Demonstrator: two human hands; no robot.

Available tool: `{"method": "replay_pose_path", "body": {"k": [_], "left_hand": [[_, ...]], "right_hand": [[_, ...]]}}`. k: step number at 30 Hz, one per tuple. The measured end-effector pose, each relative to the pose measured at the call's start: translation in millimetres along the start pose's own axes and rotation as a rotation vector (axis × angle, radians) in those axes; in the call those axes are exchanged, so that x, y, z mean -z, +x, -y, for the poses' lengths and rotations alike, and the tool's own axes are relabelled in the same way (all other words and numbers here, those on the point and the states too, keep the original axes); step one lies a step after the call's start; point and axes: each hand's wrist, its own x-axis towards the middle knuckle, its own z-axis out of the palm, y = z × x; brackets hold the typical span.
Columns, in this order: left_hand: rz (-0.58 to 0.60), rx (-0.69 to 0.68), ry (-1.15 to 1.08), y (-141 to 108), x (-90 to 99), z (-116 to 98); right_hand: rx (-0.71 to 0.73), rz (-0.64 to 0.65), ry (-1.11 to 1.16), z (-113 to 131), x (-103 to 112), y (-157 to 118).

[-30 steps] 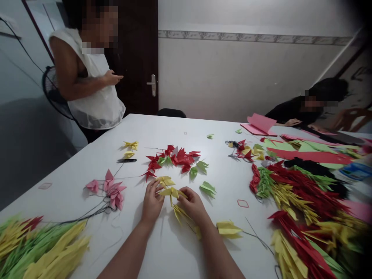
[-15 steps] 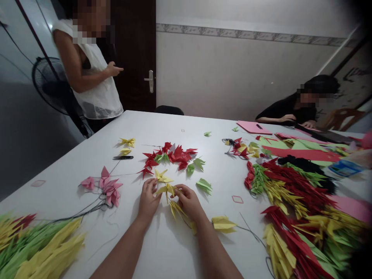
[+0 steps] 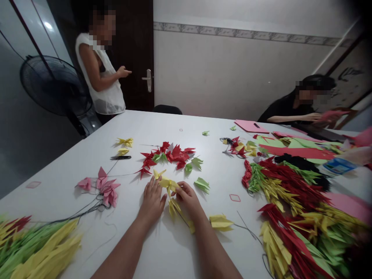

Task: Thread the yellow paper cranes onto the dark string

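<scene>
My right hand has its fingers closed on a yellow folded-paper crane, with its wings spread. My left hand lies beside it, fingers stretched out and thumb apart. Its fingertips reach another yellow paper crane, and I cannot tell whether they touch it. Below the right hand hangs a narrow yellow folded piece on a string. Past my right forearm a further yellow paper piece lies on the same line. A ring of red paper cranes with some green pieces sits just beyond my hands.
Pink cranes on dark strings lie left, near small black scissors. Heaps of folded paper cover the white table's right side. One person stands by a fan; another sits far right.
My left fingers have uncurled from the yellow crane and spread out. The right hand keeps hold of it. The seated person now holds up pink paper.
</scene>
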Motion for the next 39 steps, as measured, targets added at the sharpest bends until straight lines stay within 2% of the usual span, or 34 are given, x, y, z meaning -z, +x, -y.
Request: {"method": "replay_pose_path", "body": {"k": [4,10,14,18,21,27,31,35,39], "left_hand": [[0.018,0.057,-0.032,2.1,-0.3,1.4],[0.051,0.112,-0.213,5.3,5.3,-0.6],[0.062,0.118,-0.291,5.1,8.1,-3.7],[0.087,0.159,-0.272,4.8,9.6,-4.3],[0.049,0.216,-0.244,4.7,8.2,-2.5],[-0.128,0.257,-0.221,3.7,-0.2,2.4],[-0.2,0.273,-0.203,4.7,7.6,-0.5],[-0.19,0.227,-0.234,7.6,22.3,-2.9],[-0.147,0.177,-0.382,11.7,28.1,-3.9]], "right_hand": [[0.004,-0.023,0.044,-0.4,0.7,0.1],[-0.006,-0.083,0.078,-3.1,2.1,0.4],[0.007,-0.04,0.025,-7.4,2.8,1.5],[0.018,-0.021,0.019,-10.2,3.0,2.7],[-0.006,-0.033,-0.027,-9.9,1.5,2.5],[0.014,0.018,-0.178,-8.5,-1.9,0.4],[0.014,0.021,-0.234,-7.1,-2.2,-0.8],[0.018,0.01,-0.276,-5.5,-1.6,-1.0],[0.038,0.001,-0.303,-6.0,-0.7,-0.4]]}}
